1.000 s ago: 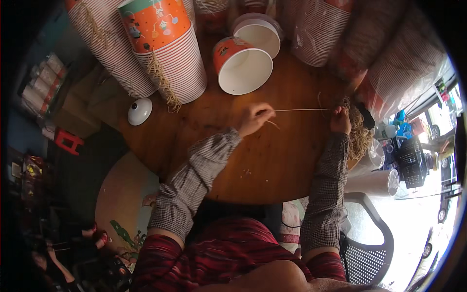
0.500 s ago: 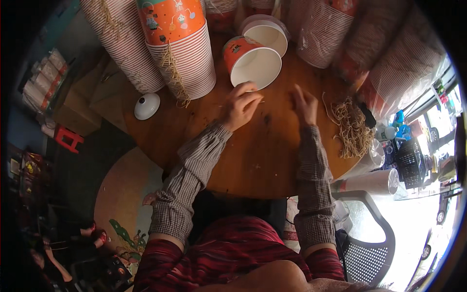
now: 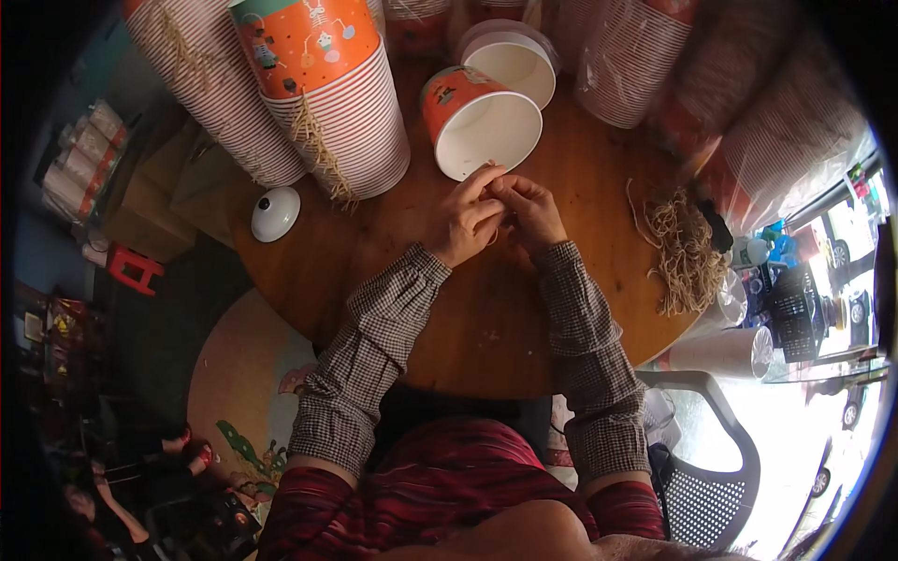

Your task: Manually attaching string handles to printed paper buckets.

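Observation:
My left hand (image 3: 465, 220) and my right hand (image 3: 533, 213) meet above the middle of the wooden table, fingertips pinched together. Between them is a thin tan string (image 3: 494, 237), mostly hidden by the fingers. Just beyond the hands, an orange paper tub (image 3: 490, 136) lies tipped on its side, its white inside facing me. Its rim is close to my left fingertips. Right of my right hand lies a tangled heap of similar strings (image 3: 690, 254).
Tall stacks of paper tubs (image 3: 351, 126) stand at the back left, with strings (image 3: 316, 150) hanging down one. Behind the tipped tub is another white tub (image 3: 513, 70). Plastic-wrapped stacks (image 3: 636, 65) fill the back right. A white lid (image 3: 276, 214) sits near the left table edge.
My right hand has moved left and come together with my left hand, its fingers now closed in a pinch. The view has shifted slightly.

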The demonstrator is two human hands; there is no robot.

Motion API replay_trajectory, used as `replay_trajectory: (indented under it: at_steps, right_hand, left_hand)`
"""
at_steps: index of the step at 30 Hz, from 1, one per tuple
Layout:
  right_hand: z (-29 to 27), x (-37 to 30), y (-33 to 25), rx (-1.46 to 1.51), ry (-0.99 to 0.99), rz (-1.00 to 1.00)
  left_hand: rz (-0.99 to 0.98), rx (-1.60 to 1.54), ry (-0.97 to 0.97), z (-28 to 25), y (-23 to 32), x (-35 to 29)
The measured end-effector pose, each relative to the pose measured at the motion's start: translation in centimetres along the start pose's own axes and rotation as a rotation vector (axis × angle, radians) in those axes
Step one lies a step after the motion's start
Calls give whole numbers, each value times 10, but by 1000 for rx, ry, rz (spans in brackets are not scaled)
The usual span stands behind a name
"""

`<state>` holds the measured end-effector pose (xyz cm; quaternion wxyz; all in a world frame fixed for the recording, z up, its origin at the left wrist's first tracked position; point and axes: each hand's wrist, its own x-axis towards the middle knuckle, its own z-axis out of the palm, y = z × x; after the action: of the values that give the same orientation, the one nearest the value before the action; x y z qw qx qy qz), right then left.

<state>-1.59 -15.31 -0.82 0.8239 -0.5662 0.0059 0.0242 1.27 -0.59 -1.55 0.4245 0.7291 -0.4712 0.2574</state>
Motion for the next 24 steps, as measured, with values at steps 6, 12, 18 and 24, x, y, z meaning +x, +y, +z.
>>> replay_trajectory:
  at_steps: [6, 12, 18, 24]
  right_hand:
    - [-7, 5, 5, 82, 37, 0]
    - [-18, 7, 4, 176, 99, 33]
    - [-31, 7, 7, 320, 14, -24]
    - [-30, 4, 5, 281, 72, -103]
  left_hand:
    - [-31, -19, -22, 1, -1, 0]
    - [-12, 39, -12, 2, 2, -1]
    - [-14, 52, -8, -4, 7, 3]
    - [-37, 50, 3, -1, 1, -1]
